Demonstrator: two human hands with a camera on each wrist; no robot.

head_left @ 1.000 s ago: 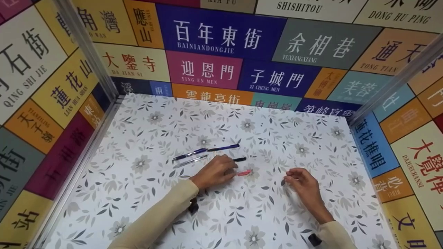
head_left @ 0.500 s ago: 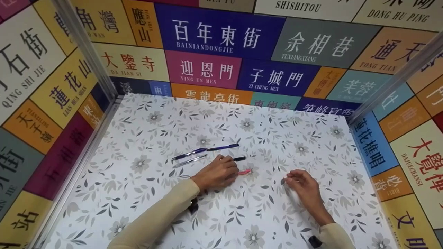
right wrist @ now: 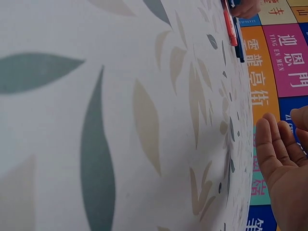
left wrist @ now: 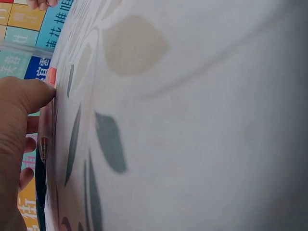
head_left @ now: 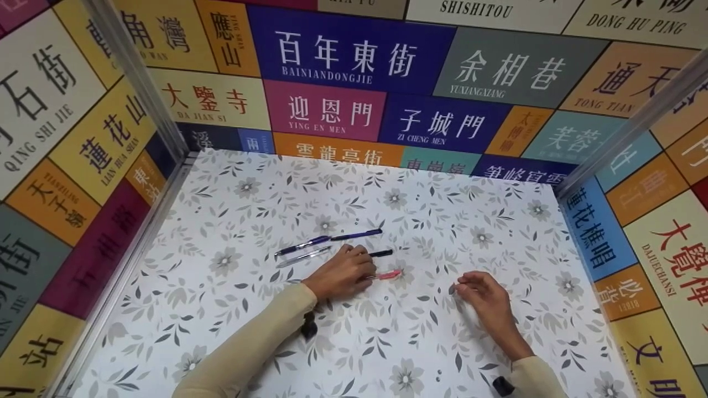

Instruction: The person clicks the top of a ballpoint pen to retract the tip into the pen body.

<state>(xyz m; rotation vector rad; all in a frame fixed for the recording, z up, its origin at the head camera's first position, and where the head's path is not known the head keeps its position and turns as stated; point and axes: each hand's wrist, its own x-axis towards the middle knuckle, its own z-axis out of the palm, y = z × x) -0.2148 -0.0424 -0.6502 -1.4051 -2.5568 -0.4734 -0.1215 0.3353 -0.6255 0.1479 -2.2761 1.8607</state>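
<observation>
My left hand (head_left: 342, 272) lies low over the table beside a pink pen (head_left: 389, 274). In the left wrist view, the thumb overlaps the pink pen (left wrist: 44, 120) and the loosely spread fingers show behind it; firm contact cannot be made out. A black-ended pen (head_left: 381, 253) lies just beyond, partly hidden by this hand. Farther back are a clear pen (head_left: 304, 257) and two dark blue pens, one at the left (head_left: 302, 245) and one at the right (head_left: 357, 235). Apart from them, my right hand (head_left: 487, 296) hovers with bent, relaxed fingers holding nothing.
A white cloth with grey leaves and flowers covers the table (head_left: 249, 331). Panels with coloured street-name signs (head_left: 354, 50) stand along the back and both sides. Clear strips (head_left: 149, 83) mark the panel corners.
My left hand has shifted slightly left and away, exposing more of the pink pen, which stays in place. My right hand barely moves.
</observation>
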